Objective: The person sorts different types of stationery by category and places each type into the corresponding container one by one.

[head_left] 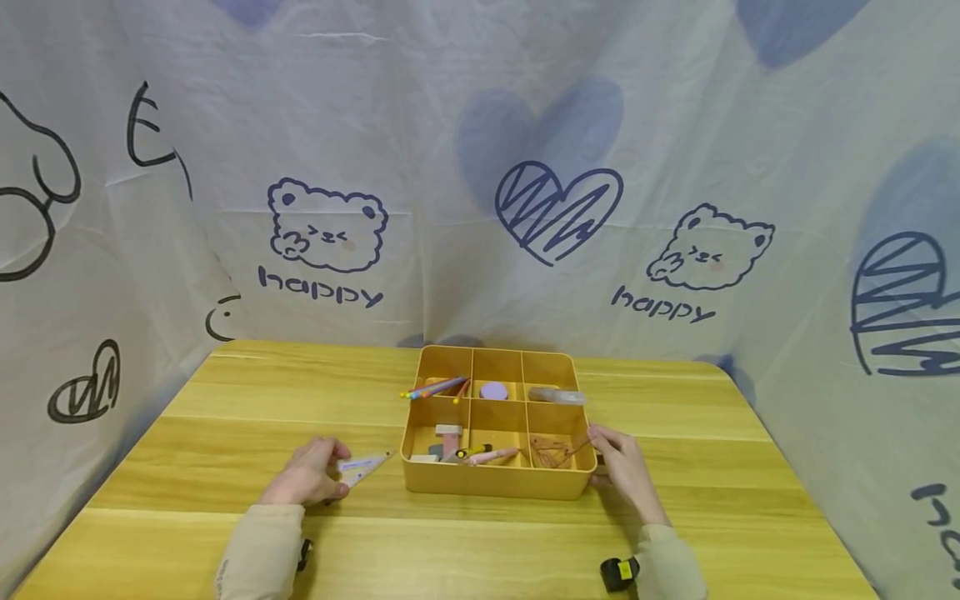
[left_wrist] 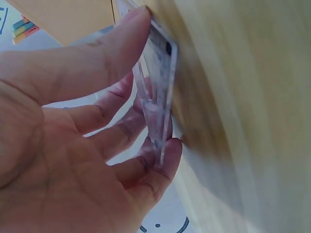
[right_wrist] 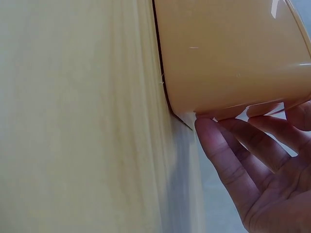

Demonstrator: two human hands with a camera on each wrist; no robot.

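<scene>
In the head view my left hand (head_left: 307,473) pinches a clear set square (head_left: 362,468) just above the table, left of a yellow divided box (head_left: 498,482). The left wrist view shows the thumb on one face of the set square and fingertips on its other side and edge. My right hand (head_left: 624,467) holds the box's right wall near the front corner. Its fingertips touch the wall's outer face in the right wrist view; the thumb is partly hidden at the rim. Thin brown loops (head_left: 551,452) lie in the front right compartment, one strand reaching toward this hand.
Coloured pens (head_left: 438,387) lean over the back left compartment. A purple round thing (head_left: 493,391) and a clear packet (head_left: 557,396) occupy the other back compartments. Up front are pale blocks (head_left: 448,431) and a pink pen (head_left: 492,457). A printed cloth (head_left: 450,250) hangs behind the wooden table (head_left: 450,550).
</scene>
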